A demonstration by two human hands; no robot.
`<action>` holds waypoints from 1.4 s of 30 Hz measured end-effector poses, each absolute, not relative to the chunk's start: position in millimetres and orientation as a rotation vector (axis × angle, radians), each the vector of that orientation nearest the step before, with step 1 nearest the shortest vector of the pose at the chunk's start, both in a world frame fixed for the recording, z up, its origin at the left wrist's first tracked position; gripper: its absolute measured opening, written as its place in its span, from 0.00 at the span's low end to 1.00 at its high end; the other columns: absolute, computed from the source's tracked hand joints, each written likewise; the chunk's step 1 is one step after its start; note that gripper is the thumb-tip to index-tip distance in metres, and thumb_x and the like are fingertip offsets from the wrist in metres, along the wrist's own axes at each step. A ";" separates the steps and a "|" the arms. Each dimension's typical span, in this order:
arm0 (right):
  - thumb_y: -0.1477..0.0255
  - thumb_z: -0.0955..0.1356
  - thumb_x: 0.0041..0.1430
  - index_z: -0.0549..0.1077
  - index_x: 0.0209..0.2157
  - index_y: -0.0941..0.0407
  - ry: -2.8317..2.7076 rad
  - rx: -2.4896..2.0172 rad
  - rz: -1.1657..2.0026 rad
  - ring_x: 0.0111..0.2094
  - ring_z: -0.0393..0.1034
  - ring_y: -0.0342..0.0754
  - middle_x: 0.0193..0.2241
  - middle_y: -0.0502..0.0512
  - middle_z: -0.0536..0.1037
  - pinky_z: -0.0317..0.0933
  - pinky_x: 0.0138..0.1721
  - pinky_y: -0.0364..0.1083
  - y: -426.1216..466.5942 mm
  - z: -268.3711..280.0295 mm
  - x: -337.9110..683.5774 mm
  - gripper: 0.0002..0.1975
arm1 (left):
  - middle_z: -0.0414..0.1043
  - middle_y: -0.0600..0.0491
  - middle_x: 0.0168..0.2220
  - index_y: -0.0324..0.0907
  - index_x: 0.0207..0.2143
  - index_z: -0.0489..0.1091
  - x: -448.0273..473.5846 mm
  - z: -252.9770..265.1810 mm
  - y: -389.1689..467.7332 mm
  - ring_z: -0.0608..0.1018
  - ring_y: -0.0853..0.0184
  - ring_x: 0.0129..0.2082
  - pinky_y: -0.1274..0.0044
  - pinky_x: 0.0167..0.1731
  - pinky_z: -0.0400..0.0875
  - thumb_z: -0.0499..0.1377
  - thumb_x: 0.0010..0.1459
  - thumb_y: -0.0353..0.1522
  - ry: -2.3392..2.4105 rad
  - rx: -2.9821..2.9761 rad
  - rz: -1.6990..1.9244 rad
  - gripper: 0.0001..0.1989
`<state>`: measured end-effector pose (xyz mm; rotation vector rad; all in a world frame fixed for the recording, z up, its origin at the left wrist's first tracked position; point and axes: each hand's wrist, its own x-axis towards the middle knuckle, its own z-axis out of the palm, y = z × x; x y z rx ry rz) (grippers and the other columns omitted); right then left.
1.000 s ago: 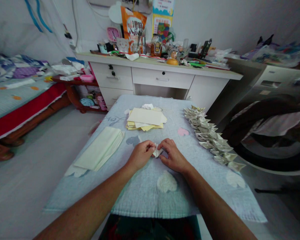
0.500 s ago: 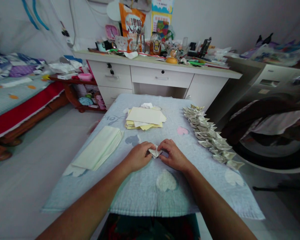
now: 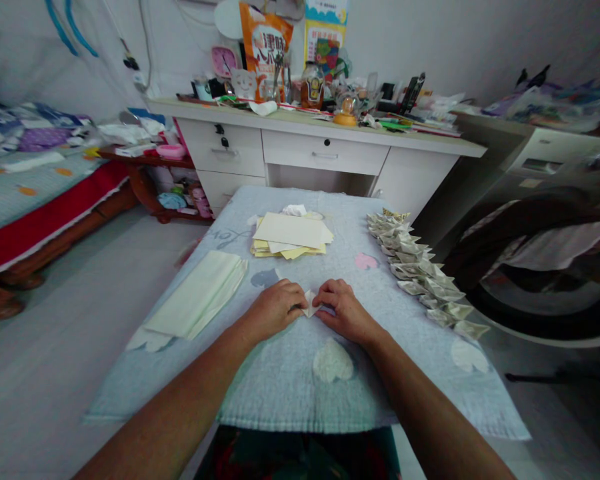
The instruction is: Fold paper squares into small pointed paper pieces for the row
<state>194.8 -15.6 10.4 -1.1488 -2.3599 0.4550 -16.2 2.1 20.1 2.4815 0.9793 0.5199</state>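
A small piece of folded paper [image 3: 309, 304] is held low over the cloth-covered table, between my two hands. My left hand [image 3: 279, 308] pinches its left side, fingers curled and closed. On its right side, my right hand [image 3: 344, 308] grips the paper with thumb and fingertips. Much of the paper is hidden behind the fingers. Beyond the hands lies a stack of cream and yellow paper sheets [image 3: 295, 230]. To the left rests a pile of pale green paper [image 3: 200, 293]. Several folded paper shapes [image 3: 417, 267] stand in a long row on the right.
The table wears a light blue cloth [image 3: 280, 393] with heart prints. Behind it stands a white desk [image 3: 325, 153] crowded with a jar, an orange bag and a pink clock. A bed [image 3: 40, 193] is at the left, a washing machine [image 3: 545, 247] with its door open at the right.
My left hand has shifted slightly left and turned its fingers over the paper's edge. The small folded paper looks narrower between the hands. My right hand has barely moved.
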 end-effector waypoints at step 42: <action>0.79 0.68 0.53 0.73 0.41 0.55 -2.378 -1.222 0.341 0.42 0.61 0.50 0.39 0.54 0.73 0.53 0.43 0.48 -18.0 14.6 190.8 0.13 | 0.72 0.51 0.38 0.42 0.39 0.74 -16.9 11.3 2.2 0.71 0.65 0.41 0.73 0.44 0.66 0.55 0.61 0.31 0.940 2.574 0.632 0.08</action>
